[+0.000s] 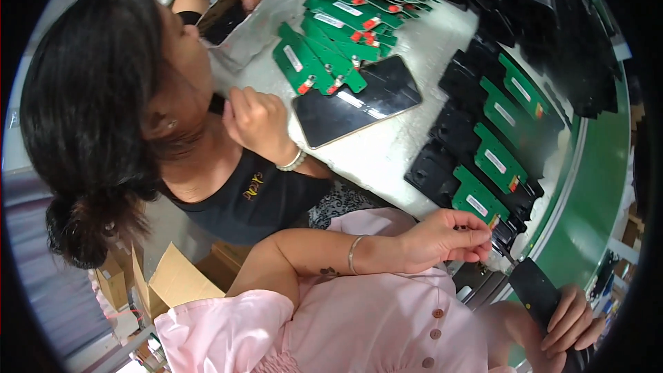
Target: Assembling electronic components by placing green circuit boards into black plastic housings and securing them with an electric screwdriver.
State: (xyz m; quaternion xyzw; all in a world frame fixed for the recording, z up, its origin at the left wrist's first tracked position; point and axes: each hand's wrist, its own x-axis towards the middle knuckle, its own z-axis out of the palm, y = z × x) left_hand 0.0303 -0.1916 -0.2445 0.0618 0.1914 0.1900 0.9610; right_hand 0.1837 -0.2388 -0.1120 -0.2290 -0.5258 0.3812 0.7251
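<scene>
My left hand (449, 238), with a bangle on its wrist, is closed in a pinch at the near end of a row of green circuit boards. Whatever sits between those fingertips is too small to make out. The nearest green circuit board (476, 200) lies just beyond the fingers, on black plastic parts (449, 131). At the lower right, my right hand (573, 321) is closed round a flat black plastic piece (535, 293). This piece is tilted, and a thin dark rod (510, 255) sticks out of its upper end toward my left hand.
A large phone (359, 100) lies screen up on the white table (394, 159). Stacked green boards (338, 27) with red tabs stand behind it. A co-worker (255, 200) sits close at my left, one hand at a dark-screened item (224, 21). Black parts (573, 41) pile up far right.
</scene>
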